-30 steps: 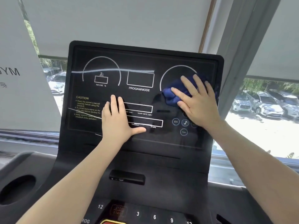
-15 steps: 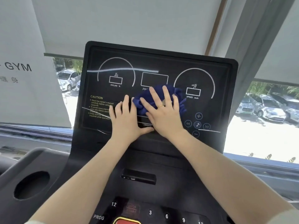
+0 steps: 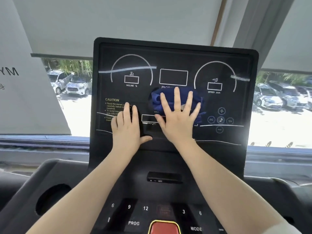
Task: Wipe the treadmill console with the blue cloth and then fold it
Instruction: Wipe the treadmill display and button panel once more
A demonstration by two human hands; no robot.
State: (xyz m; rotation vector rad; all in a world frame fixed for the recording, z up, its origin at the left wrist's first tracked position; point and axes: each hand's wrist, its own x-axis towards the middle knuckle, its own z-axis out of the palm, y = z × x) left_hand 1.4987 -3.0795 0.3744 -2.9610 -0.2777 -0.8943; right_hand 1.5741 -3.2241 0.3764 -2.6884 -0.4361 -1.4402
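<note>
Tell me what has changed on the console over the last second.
The right hand, pressing flat on the blue cloth, slid it leftward from under the speed dial to the middle of the console, just below the centre display box. The left hand stayed flat over the caution text; nothing was released.

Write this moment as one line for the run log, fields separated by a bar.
phase: wiping | right hand: flat on blue cloth, console centre | left hand: flat on console, no cloth | fold: not started

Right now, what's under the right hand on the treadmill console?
The bunched blue cloth, pressed flat against the console screen by the right hand. It hides most of the PROGRAM/MODE label and the readouts beneath.
</note>
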